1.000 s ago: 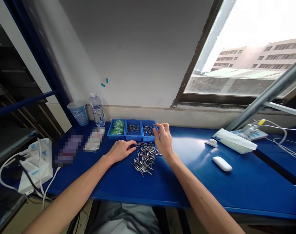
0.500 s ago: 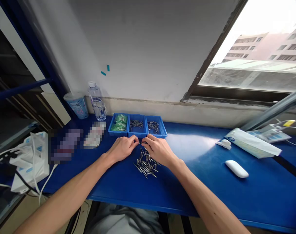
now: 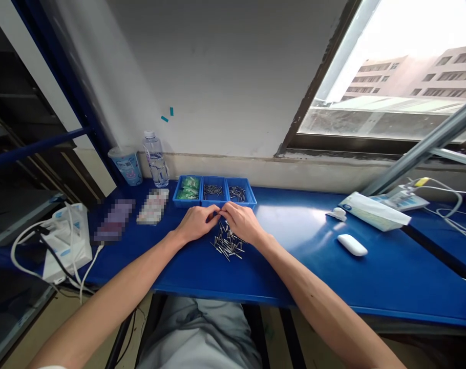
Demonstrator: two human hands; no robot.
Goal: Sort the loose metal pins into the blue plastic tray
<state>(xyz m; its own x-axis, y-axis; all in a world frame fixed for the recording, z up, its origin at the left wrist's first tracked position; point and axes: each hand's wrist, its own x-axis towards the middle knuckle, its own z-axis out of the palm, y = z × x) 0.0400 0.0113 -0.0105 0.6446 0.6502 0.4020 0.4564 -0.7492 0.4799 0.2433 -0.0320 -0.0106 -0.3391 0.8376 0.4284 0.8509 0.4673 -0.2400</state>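
My left hand (image 3: 197, 222) and my right hand (image 3: 241, 221) meet fingertip to fingertip just in front of the blue bins, both closed in a pinch. Between them is a small metal piece, apparently a blind rivet, now almost wholly hidden by the fingers. Below and partly under my right hand lies a loose pile of blind rivets (image 3: 227, 245), slim and silvery. Behind the hands stands a row of three joined blue bins (image 3: 214, 203). Green-and-clear packets (image 3: 189, 187) fill the left one; metal rivets (image 3: 213, 190) lie in the middle one and more rivets (image 3: 237, 193) in the right one.
On the blue table (image 3: 294, 256), a water bottle (image 3: 156, 161) and a blue tub (image 3: 127, 166) stand back left. Blurred items and a white power strip (image 3: 69, 241) with cables lie left. To the right are a white case (image 3: 352, 245), a tissue pack (image 3: 375, 211) and a metal post (image 3: 417, 146).
The camera view has shifted, so the table and bins sit slightly differently. My fingertips have come closer together, covering the small metal piece that showed between them.
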